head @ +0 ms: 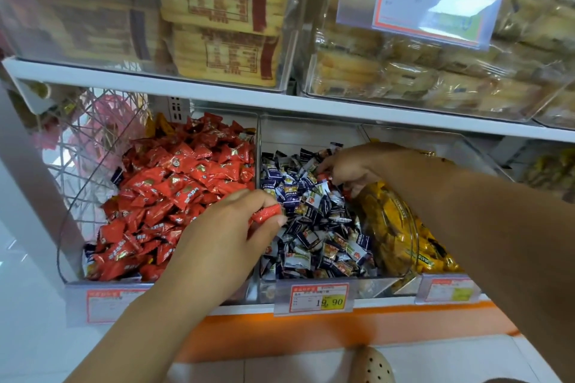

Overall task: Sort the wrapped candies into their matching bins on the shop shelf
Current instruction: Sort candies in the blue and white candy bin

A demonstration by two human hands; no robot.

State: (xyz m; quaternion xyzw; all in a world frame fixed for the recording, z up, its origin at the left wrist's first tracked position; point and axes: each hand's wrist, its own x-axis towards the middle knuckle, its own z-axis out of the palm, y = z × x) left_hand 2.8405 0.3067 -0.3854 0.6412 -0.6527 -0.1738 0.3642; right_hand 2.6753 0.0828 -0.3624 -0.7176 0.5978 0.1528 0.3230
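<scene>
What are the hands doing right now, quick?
Left hand: closed, holding a red candy.
Right hand: closed, pinching another red candy in the blue bin.

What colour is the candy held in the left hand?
Red, pinched in the left hand: the candy shows best in the head view.

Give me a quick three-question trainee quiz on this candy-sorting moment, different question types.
1. True or false: the left hand holds a red candy in its grip.
2. Which bin is the right hand reaching into? A) red candy bin B) blue-and-white candy bin C) yellow candy bin
3. Fill in: the price tag under the middle bin reads 19.__.

Key: 1 true; 2 B; 3 90.
</scene>
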